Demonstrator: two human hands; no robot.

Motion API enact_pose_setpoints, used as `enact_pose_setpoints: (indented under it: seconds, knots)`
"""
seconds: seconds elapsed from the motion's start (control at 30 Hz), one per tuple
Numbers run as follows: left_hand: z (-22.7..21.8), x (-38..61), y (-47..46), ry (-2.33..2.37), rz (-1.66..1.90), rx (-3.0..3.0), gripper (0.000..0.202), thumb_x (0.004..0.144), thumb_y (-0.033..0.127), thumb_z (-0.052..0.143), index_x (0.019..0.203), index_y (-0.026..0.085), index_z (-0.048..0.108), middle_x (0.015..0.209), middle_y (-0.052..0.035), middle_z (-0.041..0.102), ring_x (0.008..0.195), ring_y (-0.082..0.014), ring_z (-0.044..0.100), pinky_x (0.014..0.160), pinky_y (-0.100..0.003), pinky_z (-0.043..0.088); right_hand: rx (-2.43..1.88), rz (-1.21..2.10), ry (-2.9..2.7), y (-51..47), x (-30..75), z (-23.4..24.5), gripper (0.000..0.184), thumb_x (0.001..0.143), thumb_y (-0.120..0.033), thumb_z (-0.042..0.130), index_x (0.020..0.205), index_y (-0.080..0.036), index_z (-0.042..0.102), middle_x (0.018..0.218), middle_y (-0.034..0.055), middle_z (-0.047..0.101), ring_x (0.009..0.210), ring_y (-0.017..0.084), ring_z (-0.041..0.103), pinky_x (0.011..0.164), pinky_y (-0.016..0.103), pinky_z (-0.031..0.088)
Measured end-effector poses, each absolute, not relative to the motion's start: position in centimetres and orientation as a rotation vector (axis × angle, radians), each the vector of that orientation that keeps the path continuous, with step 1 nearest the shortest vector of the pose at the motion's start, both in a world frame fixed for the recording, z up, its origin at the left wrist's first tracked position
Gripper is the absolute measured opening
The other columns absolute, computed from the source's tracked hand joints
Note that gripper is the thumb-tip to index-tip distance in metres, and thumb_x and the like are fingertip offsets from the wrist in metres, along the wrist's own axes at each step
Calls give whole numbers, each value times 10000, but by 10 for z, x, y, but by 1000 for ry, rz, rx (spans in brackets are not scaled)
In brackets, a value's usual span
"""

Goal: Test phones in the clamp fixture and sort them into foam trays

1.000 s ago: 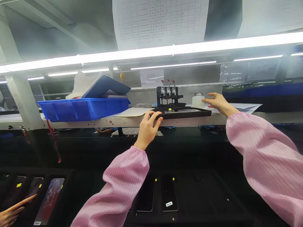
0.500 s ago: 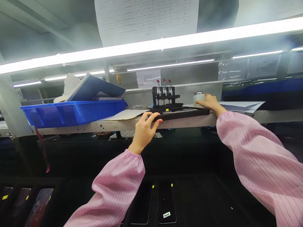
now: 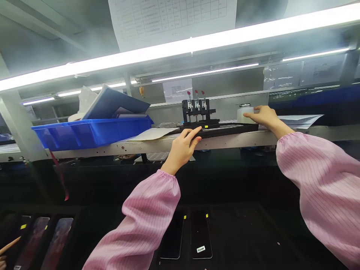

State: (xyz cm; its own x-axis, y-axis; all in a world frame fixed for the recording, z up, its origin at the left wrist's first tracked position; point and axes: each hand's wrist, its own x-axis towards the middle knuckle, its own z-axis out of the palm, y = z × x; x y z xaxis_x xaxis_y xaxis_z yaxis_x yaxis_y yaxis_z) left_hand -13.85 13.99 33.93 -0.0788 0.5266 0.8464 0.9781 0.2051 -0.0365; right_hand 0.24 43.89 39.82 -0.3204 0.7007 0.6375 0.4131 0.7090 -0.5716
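Note:
A black fixture (image 3: 222, 130), a flat plate with three red-handled clamps (image 3: 197, 101) at its back, sits on a raised shelf (image 3: 118, 147) ahead of me. My left hand (image 3: 181, 148) is closed on the plate's front left edge, fingers over the top. My right hand (image 3: 267, 117) holds the plate's right end, its fingers laid over the far corner beside a white container (image 3: 242, 114). Both arms wear pink striped sleeves.
A blue bin (image 3: 92, 132) with flat boards stands on the shelf's left, papers (image 3: 300, 120) on its right. Below, dark phones (image 3: 200, 232) lie in a black tray, more phones (image 3: 56, 240) at bottom left, where another person's fingertip (image 3: 8, 245) shows. A printed sheet (image 3: 171, 18) hangs overhead.
My right hand came down from open air onto the plate's right end. My left hand slid a little to the right along the front edge. The view shifted slightly.

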Motion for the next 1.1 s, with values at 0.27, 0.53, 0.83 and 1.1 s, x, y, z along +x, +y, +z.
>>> enact_pose_setpoints:
  seconds: [0.27, 0.53, 0.83, 1.1]
  knots:
    - [340, -154, 113, -1678, -725, -1439, 593, 870, 337, 447, 1393, 237, 187, 1417, -59, 325, 1281, -174, 329, 1048, -308, 311, -257, 150, -2042, 350, 17, 377, 463, 782, -530, 555, 1148, -245, 548, 1126, 7, 597, 975, 199, 548, 879, 311, 404]
    - [354, -208, 93, -1966, -502, -1204, 363, 891, 305, 303, 931, 180, 642, 990, -79, 644, 986, -216, 561, 906, -348, 414, -50, -433, -2155, 316, -10, 345, 387, 889, -477, 411, 1147, -213, 528, 1140, 89, 553, 1017, 282, 492, 785, 435, 401]
    - [376, -198, 97, -2219, -212, -1232, 450, 896, 326, 197, 978, 201, 622, 1191, -87, 554, 998, -238, 561, 885, -406, 415, -53, -487, -2060, 321, -18, 338, 364, 903, -474, 390, 1101, -200, 525, 1114, 86, 545, 970, 257, 480, 761, 398, 368]
    - [374, -180, 96, -2258, -34, -1191, 323, 881, 221, 276, 1010, 192, 571, 1096, -122, 608, 1071, -308, 499, 915, -589, 308, -42, -475, -2044, 322, -18, 337, 365, 909, -474, 367, 1096, -204, 525, 1116, 99, 547, 976, 266, 481, 769, 402, 357]
